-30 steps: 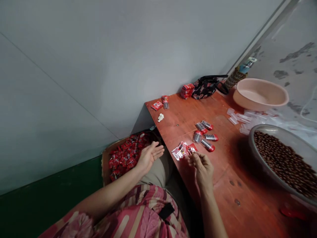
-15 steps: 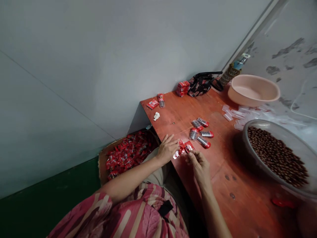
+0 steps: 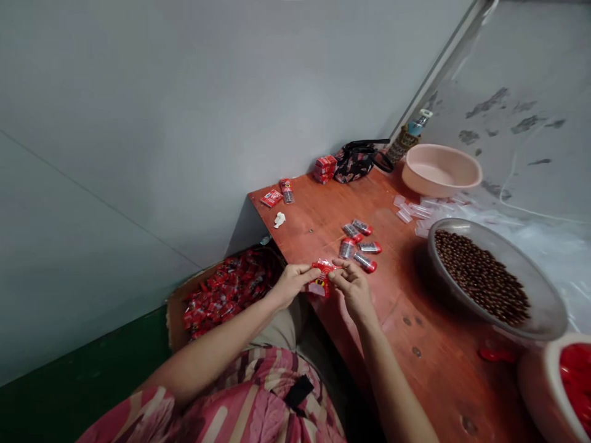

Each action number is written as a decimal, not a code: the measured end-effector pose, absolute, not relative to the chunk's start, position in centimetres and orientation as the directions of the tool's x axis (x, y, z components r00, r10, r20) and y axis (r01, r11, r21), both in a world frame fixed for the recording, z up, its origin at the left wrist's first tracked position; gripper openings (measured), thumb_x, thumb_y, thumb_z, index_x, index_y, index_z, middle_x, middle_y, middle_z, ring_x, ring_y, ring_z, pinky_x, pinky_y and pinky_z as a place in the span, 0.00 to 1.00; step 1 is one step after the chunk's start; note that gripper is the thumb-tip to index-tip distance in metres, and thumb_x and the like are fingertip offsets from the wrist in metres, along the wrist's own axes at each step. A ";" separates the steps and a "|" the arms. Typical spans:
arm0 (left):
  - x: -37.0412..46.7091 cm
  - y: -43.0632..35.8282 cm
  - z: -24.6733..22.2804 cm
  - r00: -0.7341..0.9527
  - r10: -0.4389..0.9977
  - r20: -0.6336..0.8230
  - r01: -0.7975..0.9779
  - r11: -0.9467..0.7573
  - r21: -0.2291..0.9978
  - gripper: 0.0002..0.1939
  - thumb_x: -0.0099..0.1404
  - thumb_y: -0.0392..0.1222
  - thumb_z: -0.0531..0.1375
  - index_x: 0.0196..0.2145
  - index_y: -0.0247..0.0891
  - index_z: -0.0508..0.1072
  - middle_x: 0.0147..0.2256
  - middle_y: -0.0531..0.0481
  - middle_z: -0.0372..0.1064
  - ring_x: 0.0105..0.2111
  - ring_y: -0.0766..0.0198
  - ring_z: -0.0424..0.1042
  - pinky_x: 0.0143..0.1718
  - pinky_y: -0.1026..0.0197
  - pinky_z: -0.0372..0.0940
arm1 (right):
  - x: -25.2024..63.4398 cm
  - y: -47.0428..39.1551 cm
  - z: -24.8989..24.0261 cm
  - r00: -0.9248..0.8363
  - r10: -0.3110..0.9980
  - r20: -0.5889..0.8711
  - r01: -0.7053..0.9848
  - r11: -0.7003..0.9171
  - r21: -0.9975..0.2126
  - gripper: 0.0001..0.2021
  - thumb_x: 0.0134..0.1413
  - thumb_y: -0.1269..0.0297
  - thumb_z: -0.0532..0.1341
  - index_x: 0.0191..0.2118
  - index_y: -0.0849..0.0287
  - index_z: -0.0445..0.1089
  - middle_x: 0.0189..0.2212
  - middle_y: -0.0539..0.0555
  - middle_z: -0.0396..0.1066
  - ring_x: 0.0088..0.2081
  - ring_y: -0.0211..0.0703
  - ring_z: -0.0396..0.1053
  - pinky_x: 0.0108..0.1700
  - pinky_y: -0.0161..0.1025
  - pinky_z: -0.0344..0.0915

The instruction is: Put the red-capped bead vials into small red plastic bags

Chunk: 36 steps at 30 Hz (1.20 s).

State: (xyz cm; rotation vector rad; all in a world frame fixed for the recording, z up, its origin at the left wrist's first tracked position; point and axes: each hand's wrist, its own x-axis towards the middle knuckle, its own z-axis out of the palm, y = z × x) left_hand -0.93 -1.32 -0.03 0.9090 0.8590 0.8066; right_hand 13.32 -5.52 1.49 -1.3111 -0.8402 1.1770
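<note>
Between my two hands is a small red plastic packet (image 3: 319,284) with a printed front and a clear edge, held just over the table's near edge. My left hand (image 3: 295,282) pinches its left side between thumb and fingers. On the other side, my right hand (image 3: 351,284) grips the packet's upper right edge with thumb and forefinger. Beyond the hands, several clear tubes with red caps (image 3: 364,263) and dark contents lie on the red-brown table (image 3: 392,295).
Left and below stands a cardboard box (image 3: 175,317) of red packets. At right are a grey bowl (image 3: 549,307) of dark brown balls, a pink basin (image 3: 441,178), clear plastic tubes (image 3: 420,211) and a tub of red pieces (image 3: 554,381). A floral bag (image 3: 354,165) sits by the wall.
Both hands have come together, and the red packet is now lifted off the tabletop, its printed face showing. My left hand went from lying flat to pinching it. The view has shifted right.
</note>
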 end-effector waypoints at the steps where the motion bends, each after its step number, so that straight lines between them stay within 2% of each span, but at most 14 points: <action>1: -0.9 -1.2 -0.3 0.471 0.833 -0.291 -0.201 0.423 0.884 0.14 0.50 0.47 0.64 0.25 0.31 0.75 0.23 0.48 0.71 0.23 0.66 0.69 0.25 0.65 0.63 | 13.7 -5.4 1.5 0.230 0.960 -0.156 -0.109 -0.134 -0.985 0.18 0.39 0.57 0.65 0.38 0.58 0.67 0.21 0.46 0.67 0.22 0.36 0.63 0.28 0.34 0.58; 2: -0.9 -1.1 -0.5 0.490 0.816 -0.307 -0.191 0.444 0.875 0.15 0.49 0.48 0.65 0.23 0.30 0.74 0.20 0.49 0.69 0.19 0.68 0.66 0.22 0.67 0.61 | 14.2 -5.1 1.6 0.244 0.958 -0.148 -0.013 -0.150 -0.989 0.17 0.40 0.55 0.65 0.37 0.58 0.67 0.21 0.47 0.68 0.23 0.37 0.64 0.28 0.35 0.59; 4: -0.7 -1.2 -0.8 0.461 0.823 -0.333 -0.193 0.459 0.867 0.16 0.46 0.48 0.66 0.19 0.30 0.73 0.16 0.52 0.65 0.16 0.71 0.63 0.19 0.68 0.59 | 15.5 -4.4 1.6 0.363 0.927 -0.094 0.303 -0.212 -0.929 0.17 0.42 0.50 0.62 0.35 0.58 0.69 0.21 0.50 0.69 0.24 0.42 0.66 0.29 0.38 0.59; 6: -0.5 -1.3 -0.9 0.395 0.845 -0.361 -0.214 0.467 0.858 0.17 0.44 0.48 0.67 0.18 0.30 0.72 0.16 0.51 0.65 0.16 0.71 0.63 0.18 0.68 0.59 | 17.1 -3.5 1.6 0.493 0.870 -0.015 0.615 -0.361 -0.701 0.18 0.47 0.47 0.57 0.37 0.57 0.69 0.22 0.54 0.69 0.27 0.47 0.67 0.32 0.42 0.59; 7: -0.4 -1.3 -0.8 0.365 0.851 -0.377 -0.225 0.474 0.851 0.17 0.43 0.48 0.68 0.18 0.29 0.72 0.17 0.50 0.66 0.16 0.70 0.63 0.18 0.67 0.60 | 17.8 -3.0 1.6 0.534 0.845 0.010 0.706 -0.440 -0.555 0.20 0.50 0.47 0.55 0.38 0.57 0.69 0.24 0.56 0.69 0.29 0.49 0.68 0.33 0.44 0.59; 9: -0.2 -1.4 -0.6 0.330 0.849 -0.414 -0.258 0.502 0.825 0.17 0.42 0.47 0.68 0.18 0.29 0.72 0.18 0.48 0.68 0.16 0.69 0.64 0.18 0.67 0.61 | 18.9 -2.3 1.5 0.574 0.819 0.008 0.773 -0.539 -0.334 0.22 0.53 0.46 0.50 0.41 0.58 0.69 0.29 0.61 0.68 0.31 0.52 0.69 0.33 0.47 0.59; 10: -0.2 -1.3 -0.5 0.325 0.840 -0.434 -0.285 0.524 0.802 0.16 0.42 0.47 0.69 0.19 0.28 0.72 0.19 0.48 0.68 0.16 0.69 0.65 0.19 0.66 0.62 | 19.3 -2.2 1.4 0.574 0.819 -0.004 0.786 -0.552 -0.277 0.22 0.54 0.47 0.48 0.41 0.57 0.69 0.32 0.63 0.68 0.31 0.53 0.69 0.33 0.47 0.59; 16: 0.0 -0.6 -0.1 0.316 0.781 -0.539 -0.515 0.618 0.594 0.13 0.43 0.40 0.69 0.21 0.30 0.71 0.20 0.48 0.69 0.18 0.68 0.67 0.22 0.64 0.66 | 20.9 -3.6 0.8 0.510 0.860 -0.020 0.842 -0.504 -0.194 0.16 0.54 0.54 0.51 0.43 0.56 0.68 0.42 0.63 0.62 0.37 0.52 0.68 0.34 0.45 0.61; 20: 0.5 -0.4 -0.3 0.317 0.737 -0.597 -0.603 0.643 0.473 0.10 0.48 0.38 0.67 0.26 0.30 0.72 0.24 0.47 0.71 0.21 0.66 0.70 0.24 0.63 0.68 | 23.3 -4.1 0.7 0.558 0.827 -0.070 0.781 -0.552 -0.292 0.22 0.45 0.56 0.59 0.47 0.62 0.65 0.39 0.63 0.67 0.39 0.55 0.68 0.36 0.44 0.61; 24: 0.6 -0.2 -0.7 0.306 0.735 -0.605 -0.670 0.618 0.413 0.10 0.48 0.38 0.67 0.26 0.31 0.70 0.26 0.49 0.71 0.24 0.65 0.71 0.28 0.59 0.70 | 22.6 -5.4 0.9 0.615 0.776 -0.137 0.598 -0.573 -0.560 0.22 0.36 0.55 0.64 0.40 0.61 0.70 0.26 0.57 0.72 0.29 0.52 0.69 0.30 0.43 0.62; 26: 0.7 -0.1 -0.8 0.304 0.744 -0.596 -0.694 0.601 0.397 0.11 0.47 0.37 0.67 0.26 0.32 0.69 0.26 0.49 0.70 0.25 0.64 0.71 0.30 0.57 0.70 | 20.1 -7.0 1.2 0.613 0.782 -0.110 0.462 -0.468 -0.754 0.19 0.37 0.54 0.64 0.37 0.60 0.71 0.25 0.56 0.72 0.26 0.48 0.69 0.27 0.40 0.62; 28: 0.8 -0.1 -0.9 0.296 0.752 -0.589 -0.712 0.585 0.389 0.11 0.47 0.37 0.67 0.26 0.32 0.69 0.26 0.50 0.70 0.25 0.64 0.71 0.30 0.55 0.71 | 16.9 -8.8 1.5 0.547 0.828 -0.123 0.241 -0.296 -0.924 0.17 0.39 0.54 0.64 0.35 0.60 0.70 0.28 0.55 0.72 0.25 0.44 0.69 0.25 0.38 0.63; 31: 1.3 -0.2 -0.7 0.289 0.760 -0.582 -0.715 0.576 0.397 0.11 0.47 0.38 0.68 0.26 0.33 0.69 0.26 0.51 0.69 0.25 0.65 0.70 0.28 0.58 0.70 | 12.8 -10.6 1.6 0.455 0.878 -0.152 0.017 -0.179 -0.984 0.14 0.42 0.57 0.64 0.35 0.59 0.69 0.27 0.52 0.71 0.25 0.40 0.68 0.25 0.36 0.64; 36: 2.1 -0.7 -0.1 0.314 0.766 -0.561 -0.711 0.581 0.396 0.12 0.46 0.38 0.68 0.27 0.32 0.69 0.26 0.51 0.70 0.22 0.67 0.69 0.24 0.64 0.66 | 10.9 -10.8 0.4 0.395 0.904 -0.163 -0.063 -0.150 -0.987 0.13 0.45 0.59 0.64 0.39 0.57 0.68 0.28 0.49 0.70 0.25 0.37 0.66 0.26 0.34 0.63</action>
